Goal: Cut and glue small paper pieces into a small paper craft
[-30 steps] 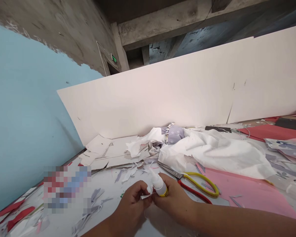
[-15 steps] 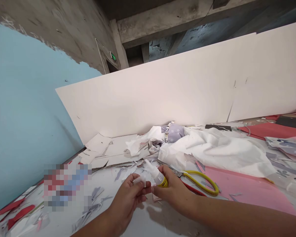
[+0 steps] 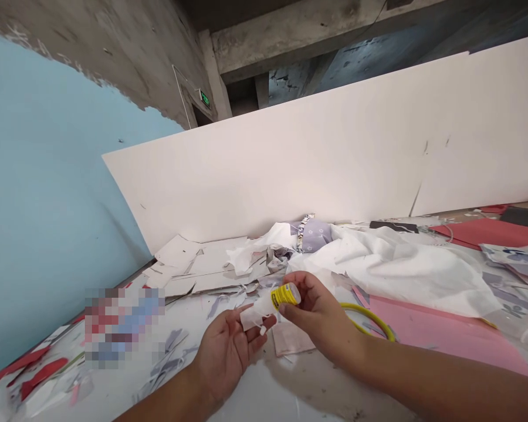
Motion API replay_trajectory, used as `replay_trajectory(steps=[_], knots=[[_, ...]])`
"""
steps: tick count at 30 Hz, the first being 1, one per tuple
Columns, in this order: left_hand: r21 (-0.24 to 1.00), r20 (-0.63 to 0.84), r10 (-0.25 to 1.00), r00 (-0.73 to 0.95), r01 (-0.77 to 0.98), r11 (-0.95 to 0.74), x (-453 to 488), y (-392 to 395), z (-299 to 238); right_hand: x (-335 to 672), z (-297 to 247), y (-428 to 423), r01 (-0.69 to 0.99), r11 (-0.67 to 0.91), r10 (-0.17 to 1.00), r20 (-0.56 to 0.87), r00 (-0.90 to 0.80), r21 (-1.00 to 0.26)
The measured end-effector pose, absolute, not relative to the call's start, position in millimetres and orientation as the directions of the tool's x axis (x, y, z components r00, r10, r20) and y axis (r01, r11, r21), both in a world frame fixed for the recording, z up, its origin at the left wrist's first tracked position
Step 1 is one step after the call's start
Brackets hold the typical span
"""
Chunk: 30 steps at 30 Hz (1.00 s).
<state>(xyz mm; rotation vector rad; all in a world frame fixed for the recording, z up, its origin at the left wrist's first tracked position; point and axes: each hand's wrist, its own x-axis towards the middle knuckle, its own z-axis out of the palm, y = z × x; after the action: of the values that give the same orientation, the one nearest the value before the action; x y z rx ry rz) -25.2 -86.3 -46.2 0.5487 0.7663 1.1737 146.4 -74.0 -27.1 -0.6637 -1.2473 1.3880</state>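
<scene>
Small glue bottle [image 3: 285, 295], yellow label, tipped sideways just below frame centre, nozzle pointing left, pinched in the right hand [image 3: 323, 321]; white paper scrap [image 3: 250, 318] lies on the left hand [image 3: 226, 350], right at the nozzle

The left hand [image 3: 229, 349] lies palm up, its fingers loosely spread and slightly curled, the bare forearm reaching forward from the body. The right hand [image 3: 323, 319] is just beside its fingertips, knuckles up, thumb and fingers pinched together, forearm angled in from the right.
</scene>
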Motion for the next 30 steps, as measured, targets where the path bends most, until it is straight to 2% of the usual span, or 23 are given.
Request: replay_trajectory(steps=[3,5,9,15,22,30], knots=[[0.661,-0.205,0.915,0.346,-0.641,0.390,-23,-91,-43,151,-17,-76,-0.377,0.224,0.927,0.316,-0.201,-0.898],[0.629,-0.197,0.902,0.383,-0.657,0.416,-20,-94,-42,154,-13,-76,-0.371,0.200,0.932,0.293,-0.213,-0.907],[0.613,-0.191,0.895,0.403,-0.663,0.429,-16,-99,-41,156,-13,-75,-0.361,0.135,0.937,0.238,-0.257,-0.923],[0.572,-0.198,0.858,0.473,-0.655,0.493,-13,-103,-44,151,-16,-76,-0.396,0.165,0.920,0.286,-0.269,-0.903],[0.556,-0.205,0.859,0.469,-0.666,0.497,-13,-104,-45,151,-21,-77,-0.392,0.144,0.890,0.293,-0.351,-0.909],[0.545,-0.188,0.849,0.494,-0.666,0.509,-12,-103,-45,148,-23,-77,-0.385,0.151,0.885,0.298,-0.359,-0.911]])
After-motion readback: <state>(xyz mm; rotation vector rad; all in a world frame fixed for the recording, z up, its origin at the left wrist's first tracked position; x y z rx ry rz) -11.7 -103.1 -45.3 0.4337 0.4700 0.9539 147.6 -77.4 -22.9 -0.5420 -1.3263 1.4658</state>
